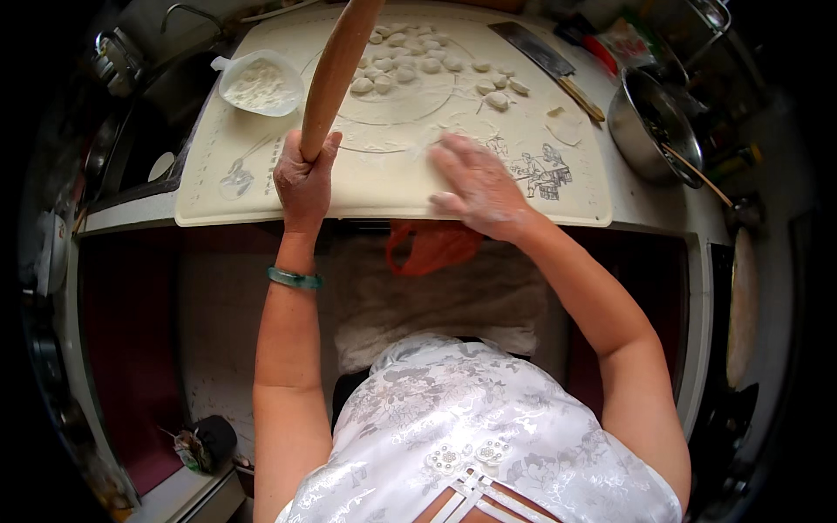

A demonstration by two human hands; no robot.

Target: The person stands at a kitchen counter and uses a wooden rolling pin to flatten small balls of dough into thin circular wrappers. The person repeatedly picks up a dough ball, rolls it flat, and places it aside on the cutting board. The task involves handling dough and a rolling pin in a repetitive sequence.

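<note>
My left hand (305,176) grips the lower end of a wooden rolling pin (339,72), which points up and away over the board. Fingers apart and blurred, my right hand (474,186) is over the near part of a floured cream pastry board (392,189); whether it touches the surface I cannot tell. Many small pieces of dough (405,73) lie floured at the back of the board, with several more to their right. A white scoop-shaped bowl of flour (258,85) stands left of the pin. Faint loose flour is spread near my right hand.
A cleaver (533,49) with a wooden handle lies at the board's back right. Beside it stands a steel pot (654,124) with a stick leaning out. A dark sink (153,124) is at the left. Below the counter edge hangs a red plastic bag (435,248).
</note>
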